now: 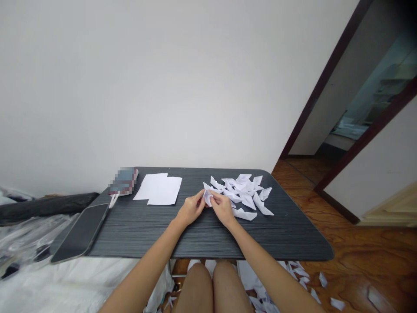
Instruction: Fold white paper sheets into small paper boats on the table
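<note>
Folded paper piece [207,198]: small and white, pinched between both my hands just above the counter [195,241], near its middle.
Left hand [190,209]: my fingers are closed on the piece's left edge.
Right hand [223,208]: my fingertips grip the piece's right side, touching the left hand's.
Pile of folded pieces [245,191]: just beside my right hand, on the counter.
Flat sheets [159,189]: white, overlapping, left of my hands.
Phone [81,232]: dark, at the counter's left edge.
Paper scraps [301,274]: scattered on the wooden floor.
</note>
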Tool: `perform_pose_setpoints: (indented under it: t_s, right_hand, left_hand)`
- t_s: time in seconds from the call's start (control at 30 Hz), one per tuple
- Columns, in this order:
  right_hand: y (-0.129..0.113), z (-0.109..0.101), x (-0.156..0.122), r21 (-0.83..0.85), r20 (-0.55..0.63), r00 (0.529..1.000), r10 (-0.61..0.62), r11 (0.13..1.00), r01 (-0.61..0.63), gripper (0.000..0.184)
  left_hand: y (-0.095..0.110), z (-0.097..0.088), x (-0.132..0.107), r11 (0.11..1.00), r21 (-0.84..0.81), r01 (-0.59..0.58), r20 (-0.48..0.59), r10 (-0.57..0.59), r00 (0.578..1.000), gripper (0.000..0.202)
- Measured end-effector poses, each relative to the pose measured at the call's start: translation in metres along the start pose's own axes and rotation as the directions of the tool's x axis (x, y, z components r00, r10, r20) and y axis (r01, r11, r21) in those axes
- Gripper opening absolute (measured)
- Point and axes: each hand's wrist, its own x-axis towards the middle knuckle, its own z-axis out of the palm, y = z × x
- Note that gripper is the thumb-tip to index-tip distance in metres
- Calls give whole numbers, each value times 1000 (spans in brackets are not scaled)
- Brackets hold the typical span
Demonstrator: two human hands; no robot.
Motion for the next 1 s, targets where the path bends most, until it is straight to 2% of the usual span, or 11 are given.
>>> perform_pose_setpoints:
  t_s: [0.1,0.2,0.37,0.53,0.63,0.7,0.8,0.87,1.0]
  right_hand:
    - [0,-5,1,-3,-37,999,27,1000,-27,30]
    - [-3,-7,2,46,-2,999,38,998,-37,30]
    - [-14,-7,1,170,75,997,20,985,-32,23]
    - [-17,-7,-2,112,108,994,21,993,-33,23]
    - [-15,-8,-3,84,121,993,14,996,-24,26]
    - [-13,-8,-3,96,123,992,5,995,-17,35]
    - [-9,-8,-2,130,119,993,6,991,-21,48]
    - [-8,-8,-1,143,98,995,21,989,-35,43]
    - [-9,-9,-1,128,76,997,23,991,-33,21]
  left_hand:
    - [-2,-1,-1,997,-74,6,-49,-9,999,33]
    - [-2,-2,0,974,-214,71,-94,-93,991,30]
    - [-1,-4,4,858,-469,208,-30,-251,968,29]
    - [1,-6,6,746,-608,273,7,-339,941,22]
    - [0,-3,6,743,-608,279,25,-333,943,24]
    - [-2,-1,6,732,-615,293,41,-341,939,36]
    - [-3,1,6,722,-606,335,128,-327,936,38]
    - [-1,0,6,744,-572,347,227,-262,938,30]
    - [5,-4,3,756,-539,371,385,-171,907,38]
